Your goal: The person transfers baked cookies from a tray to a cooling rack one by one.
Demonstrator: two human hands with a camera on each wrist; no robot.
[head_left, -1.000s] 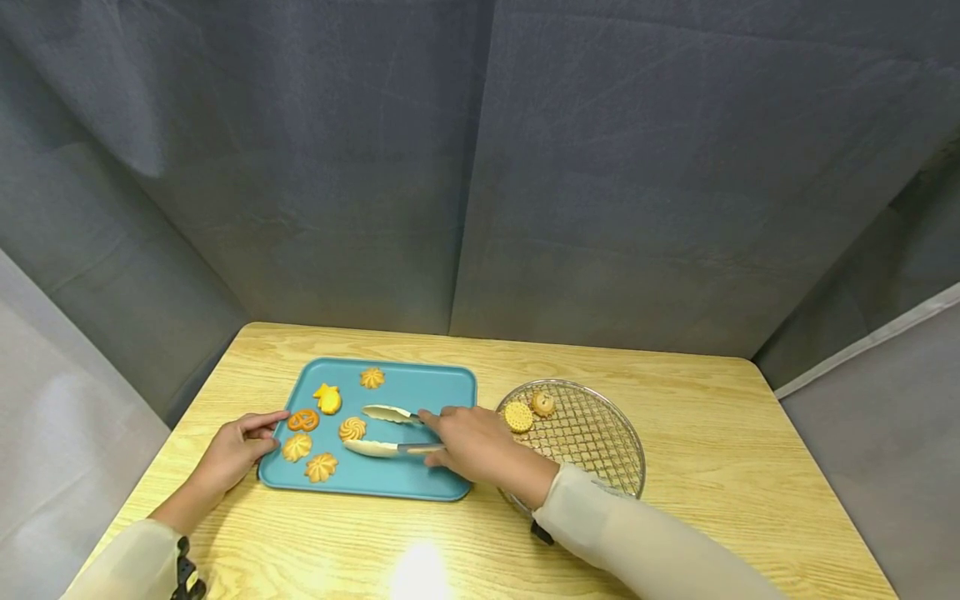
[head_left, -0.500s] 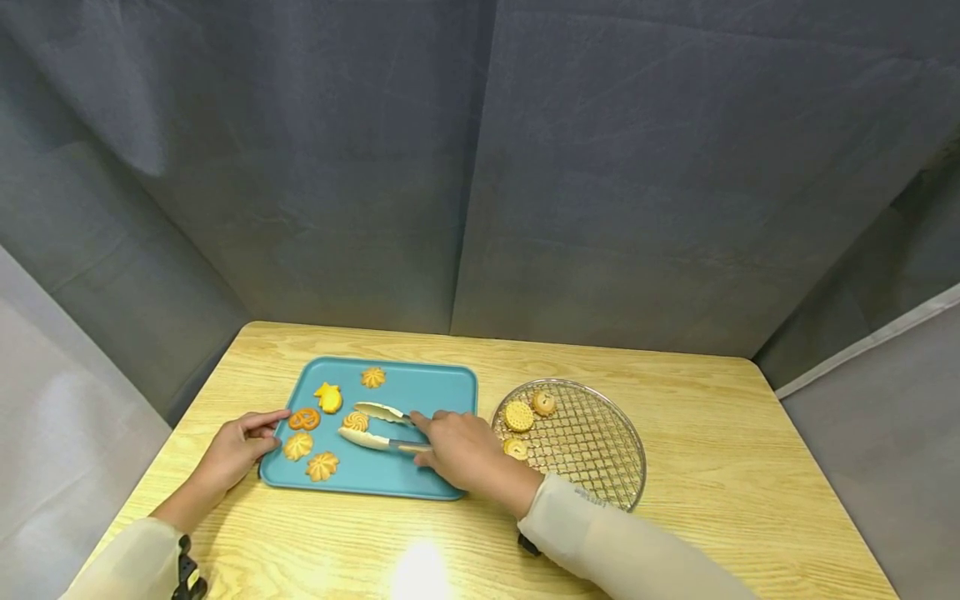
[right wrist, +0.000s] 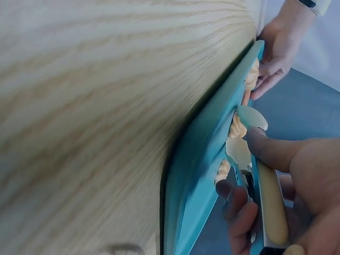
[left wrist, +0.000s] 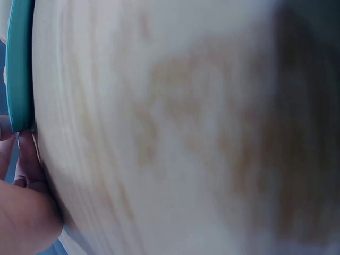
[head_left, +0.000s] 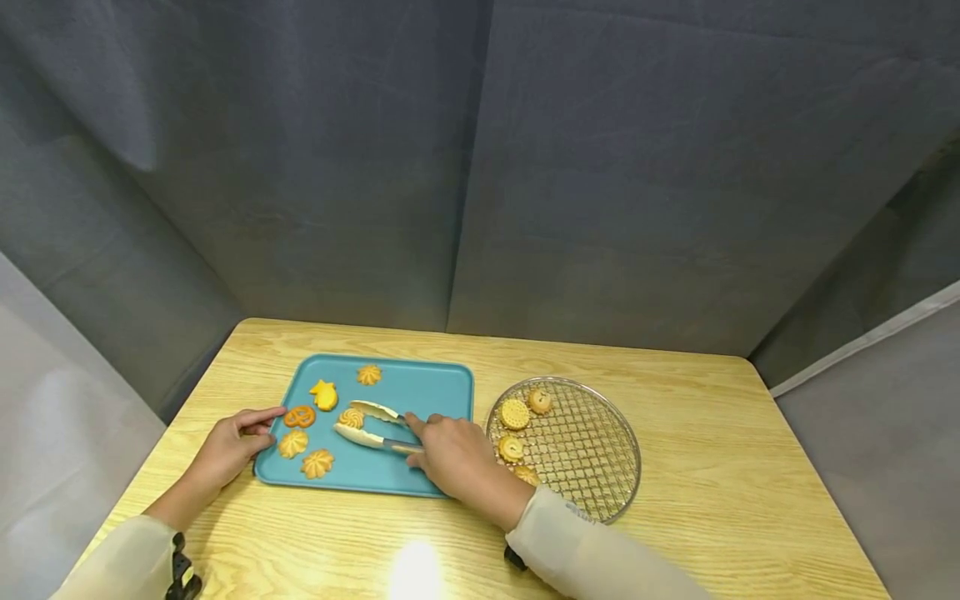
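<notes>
My right hand (head_left: 459,458) grips a pair of tongs (head_left: 397,447) with pale scalloped tips, over the blue tray (head_left: 420,383). A round swirl cookie (head_left: 350,418) lies between the spread tips; whether both touch it I cannot tell. At the tray's left edge my left hand (head_left: 223,454) pinches the rim, also visible in the left wrist view, where fingers meet the tray corner (left wrist: 20,106). Around the swirl cookie lie a pretzel (head_left: 299,417), a yellow fish-shaped cookie (head_left: 324,396) and several flower-shaped cookies (head_left: 318,463). The right wrist view shows the tongs' handle (right wrist: 272,204) in my right hand.
Right of the tray stands a round wire mesh rack (head_left: 585,442) holding several cookies (head_left: 514,414) along its left side. My right forearm passes over its near edge. A wooden table (head_left: 705,467) carries everything, with grey curtains (head_left: 360,167) behind and beside it.
The right hand has moved left with the tongs, whose tips now flank the swirl cookie. More cookies on the rack have come into view. The left hand stays at the tray's edge.
</notes>
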